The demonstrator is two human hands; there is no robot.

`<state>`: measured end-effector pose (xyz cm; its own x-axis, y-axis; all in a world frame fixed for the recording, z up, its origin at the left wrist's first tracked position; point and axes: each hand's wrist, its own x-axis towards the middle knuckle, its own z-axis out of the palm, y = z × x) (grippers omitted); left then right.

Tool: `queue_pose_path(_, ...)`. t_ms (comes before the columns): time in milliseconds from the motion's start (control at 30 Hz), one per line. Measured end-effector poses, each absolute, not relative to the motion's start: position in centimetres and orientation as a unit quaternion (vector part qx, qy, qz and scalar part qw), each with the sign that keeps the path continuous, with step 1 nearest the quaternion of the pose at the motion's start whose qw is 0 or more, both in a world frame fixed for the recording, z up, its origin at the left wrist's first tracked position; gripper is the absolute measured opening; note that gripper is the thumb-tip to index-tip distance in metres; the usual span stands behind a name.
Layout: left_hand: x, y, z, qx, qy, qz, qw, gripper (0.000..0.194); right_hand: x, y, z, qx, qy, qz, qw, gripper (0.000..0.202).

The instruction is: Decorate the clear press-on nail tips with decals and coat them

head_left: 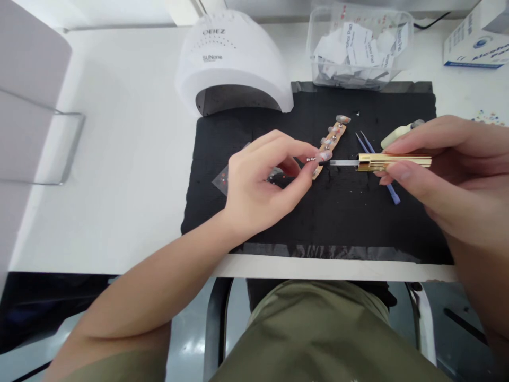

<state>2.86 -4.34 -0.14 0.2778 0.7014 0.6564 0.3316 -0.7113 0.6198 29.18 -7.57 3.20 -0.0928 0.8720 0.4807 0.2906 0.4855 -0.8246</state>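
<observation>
My left hand (270, 180) pinches a small metal stem with a decorated false nail (325, 155) on its end. My right hand (445, 164) grips the gold handle of a thin nail brush (393, 161). The brush's dark tip meets or nearly meets the false nail; I cannot tell whether they touch. Behind my left fingertips lies a tan stand strip (334, 137) bearing several more decorated false nails. Purple tweezers (393, 194) lie partly under my right hand. A pale, rounded bottle-like object (395, 136) is beside my right fingers, partly hidden.
A black mat (334, 223) covers part of the white table. At the back stand a white nail lamp (234, 58), a clear tub (360, 77) of alcohol pad packets and an alcohol pad box (473, 40). A clear sheet (221, 180) is partly behind my left hand.
</observation>
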Motion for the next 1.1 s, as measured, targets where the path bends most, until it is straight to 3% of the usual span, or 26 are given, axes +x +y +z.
queue_pose_path(500, 2.81, -4.17, -0.27, 0.786, 0.305, 0.511, 0.167, 0.012, 29.51, -7.1, 2.81, -0.401, -0.7, 0.264, 0.529, 0.038)
queue_pose_path(1100, 2.95, -4.47, -0.25, 0.77, 0.311, 0.526, 0.182, 0.008, 29.23, -7.49, 3.12, -0.479, -0.657, 0.258, 0.522, 0.023)
